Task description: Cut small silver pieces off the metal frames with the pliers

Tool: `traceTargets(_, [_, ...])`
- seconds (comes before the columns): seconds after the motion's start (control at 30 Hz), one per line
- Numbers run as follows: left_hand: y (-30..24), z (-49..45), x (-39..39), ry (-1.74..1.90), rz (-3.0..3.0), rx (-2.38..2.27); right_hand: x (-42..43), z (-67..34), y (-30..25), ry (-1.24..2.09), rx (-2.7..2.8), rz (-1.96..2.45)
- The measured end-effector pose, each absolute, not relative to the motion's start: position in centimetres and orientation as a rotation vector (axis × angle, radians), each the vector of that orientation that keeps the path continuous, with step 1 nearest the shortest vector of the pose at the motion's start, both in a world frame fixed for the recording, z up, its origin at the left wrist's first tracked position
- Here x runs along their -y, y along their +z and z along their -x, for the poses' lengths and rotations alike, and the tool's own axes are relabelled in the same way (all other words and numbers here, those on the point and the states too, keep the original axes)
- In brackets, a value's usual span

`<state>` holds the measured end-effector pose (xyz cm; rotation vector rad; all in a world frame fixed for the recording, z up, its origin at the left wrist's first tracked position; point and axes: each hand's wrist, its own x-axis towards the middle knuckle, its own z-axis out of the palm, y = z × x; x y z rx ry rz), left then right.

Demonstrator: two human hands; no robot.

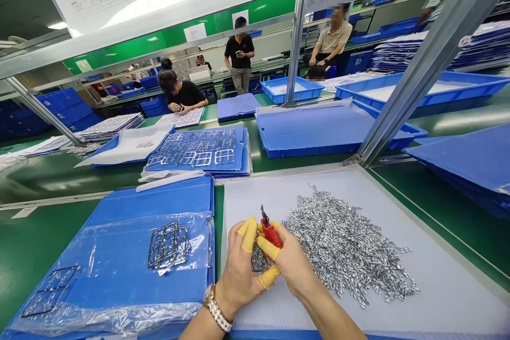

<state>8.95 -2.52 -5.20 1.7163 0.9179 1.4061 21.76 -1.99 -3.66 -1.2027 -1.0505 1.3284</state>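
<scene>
The left hand (pixel 239 281), with a white-and-gold wristwatch (pixel 217 308) on its wrist, and the right hand (pixel 292 265) met low in the view, both wearing yellow finger cots (pixel 249 234). The right fingers were clamped around red-handled side cutters (pixel 271 234), whose jaws pointed upward. The left fingers were curled together on a small metal piece (pixel 258 258) just beside the cutters. The hands were over a white corrugated board (pixel 398 297), next to a heap of small silver metal parts (pixel 342 244). To the left, a clear plastic bag (pixel 115 239) lay over a blue folder (pixel 119 202), with metal frames (pixel 169 244) on it. Beyond, on the green desk (pixel 48 239), stood a blue tray (pixel 319 135), and metal frames (pixel 195 149) lay on blue sheets. Farther off, a seated co-worker (pixel 183 93) and a standing person holding a phone (pixel 239 53) were visible.
</scene>
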Motion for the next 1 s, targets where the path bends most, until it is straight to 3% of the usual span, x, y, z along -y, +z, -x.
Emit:
traceTargets(0.13, [-6.3,-8.7,2.1,1.358,-2.271,-0.961,1.8,-22.1,-4.2,1.192,1.213,1.296])
traceTargets(0.23, [-6.3,-8.5,2.5,1.354,-2.328,-1.074,1.9,-22.9,-4.4,0.845,1.33,1.407])
traceTargets(0.4, [-5.2,-8.4,1.9,1.352,-1.146,-1.022,3.2,-23.2,-4.0,0.015,1.71,0.998])
traceTargets(0.5, [-4.4,-8.2,0.8,1.065,-0.461,-0.705,4.1,-22.0,-4.4,-0.197,1.945,0.78])
traceTargets(0.7, [-4.0,-7.4,0.2,0.98,-0.275,-0.46,5.1,-21.0,-5.6,-0.076,2.124,0.831])
traceTargets(1.0, [-4.8,-8.5,0.8,1.13,-0.354,-0.588,3.6,-22.2,-2.9,0.189,2.175,1.66])
